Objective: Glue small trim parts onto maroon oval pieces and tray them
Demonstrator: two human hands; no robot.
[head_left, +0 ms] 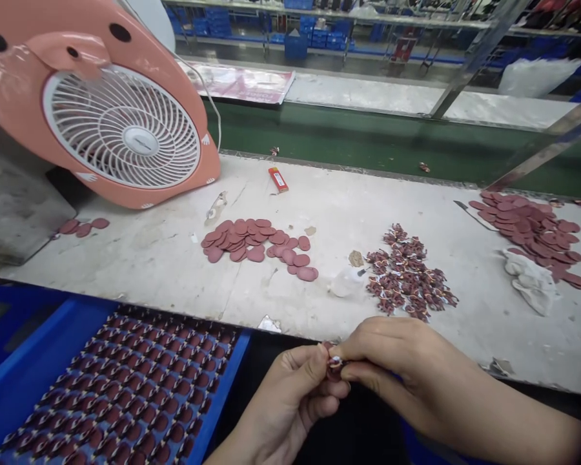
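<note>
My left hand point(290, 397) is closed in a pinch on a maroon oval disc, mostly hidden by the fingers. My right hand point(411, 361) meets it from the right, thumb and forefinger pinching a small dark red figure piece point(336, 363) with white and yellow bits against the disc. Both hands are just in front of the table's near edge. Beyond them lies a heap of similar small figure pieces point(409, 274). A loose spread of maroon oval discs point(244, 239) is further left, and a clear squeeze bottle point(346, 283) with a dark tip rests between the two groups.
An orange fan point(140, 139) stands at the back left. Below the table, a blue crate point(232, 381) holds rows of discs with figures on them. More maroon discs point(527, 226), a blade-like tool point(474, 215) and crumpled white cloth point(530, 281) lie right. A red lighter point(278, 179) lies behind.
</note>
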